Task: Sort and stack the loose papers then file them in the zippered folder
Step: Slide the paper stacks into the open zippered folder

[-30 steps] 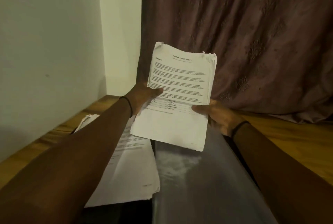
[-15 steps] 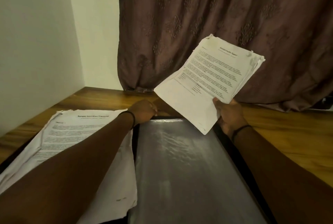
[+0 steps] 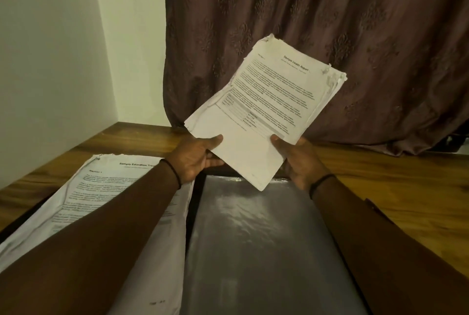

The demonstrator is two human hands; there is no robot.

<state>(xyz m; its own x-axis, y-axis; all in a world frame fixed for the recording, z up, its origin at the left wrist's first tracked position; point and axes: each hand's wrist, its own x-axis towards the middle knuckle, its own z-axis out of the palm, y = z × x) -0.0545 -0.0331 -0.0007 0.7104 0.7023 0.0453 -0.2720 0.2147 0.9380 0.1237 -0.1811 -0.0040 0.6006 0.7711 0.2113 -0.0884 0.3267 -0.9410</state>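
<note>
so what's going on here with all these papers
A person is sorting papers at a wooden table. Both hands hold up a health report stack: the left hand grips its lower left edge, the right hand its lower right edge. Below it lies an open folder with a shiny plastic pocket. An education stack lies flat to the left of that pocket, under the left forearm. The held stack is not yet filed.

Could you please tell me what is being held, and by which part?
The Sample Health Report stack: left hand pinches its bottom edge, right hand its right edge near the bottom corner.
</note>
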